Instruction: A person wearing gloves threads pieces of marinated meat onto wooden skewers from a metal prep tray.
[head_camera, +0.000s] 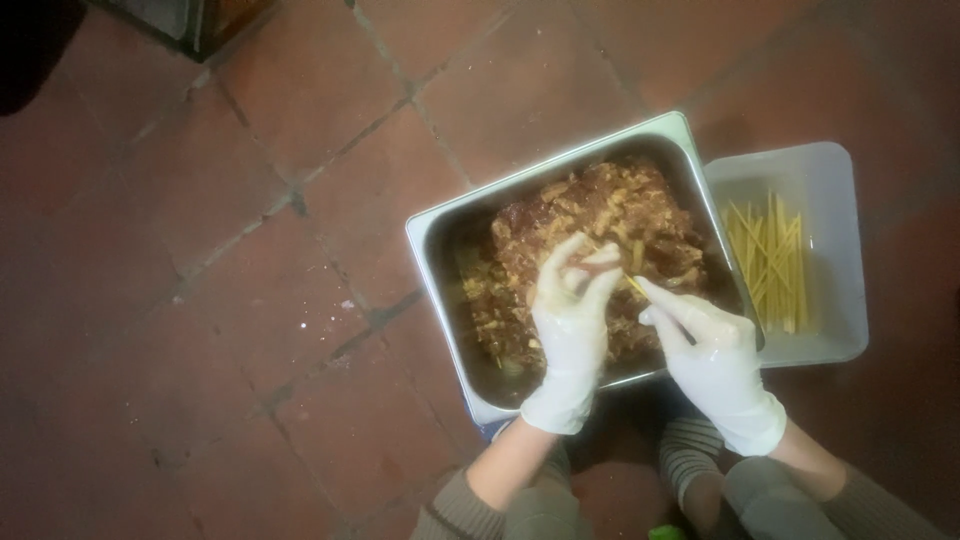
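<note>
A meat piece is pinched by the left hand, a skewer by the right hand; the pan remains full, skewers at 3 o'clock unused.

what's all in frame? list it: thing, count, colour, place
steel pan: 1, silver, centre, on the floor
meat: pile of pieces, brown, in the steel pan
tub: 1, white, right of the pan, touching it
skewers: bundle, pale yellow, in the tub
skewer: 1, pale yellow, at the right fingertips
floor: red-brown tiles, all round
left hand: white glove, on the meat
right hand: white glove, holds the skewer over the pan
sleeves: grey-brown, bottom edge
</note>
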